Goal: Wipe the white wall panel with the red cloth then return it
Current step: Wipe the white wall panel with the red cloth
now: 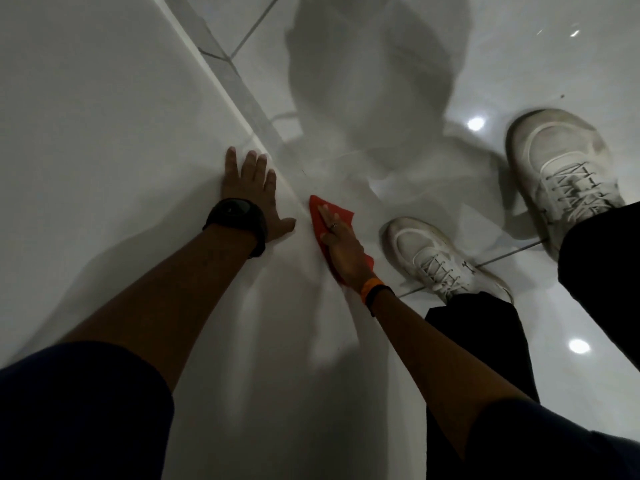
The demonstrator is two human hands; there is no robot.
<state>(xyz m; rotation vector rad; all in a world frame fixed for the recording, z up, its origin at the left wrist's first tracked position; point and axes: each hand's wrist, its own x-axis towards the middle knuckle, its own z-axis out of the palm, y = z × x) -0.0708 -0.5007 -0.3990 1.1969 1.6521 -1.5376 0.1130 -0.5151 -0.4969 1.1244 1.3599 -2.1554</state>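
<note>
Cloth could slip loose down here
Right hand [341,245], fingers straight and together, only presses the red cloth [317,220] on the white wall panel [104,133], at 3 o'clock from the spread-fingered left hand [254,199]; a quick swipe might drop it.

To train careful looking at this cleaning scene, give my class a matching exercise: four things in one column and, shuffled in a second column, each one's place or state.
Column one
1. left hand
2. thin red cloth
3. round black wristwatch
4. orange wristband

Column two
A. at the right hand's wrist
B. pressed under the right hand's straight fingers
C. flat on the white wall panel, holding nothing
D. at the left hand's wrist

Pairs: 1-C, 2-B, 3-D, 4-A
</note>
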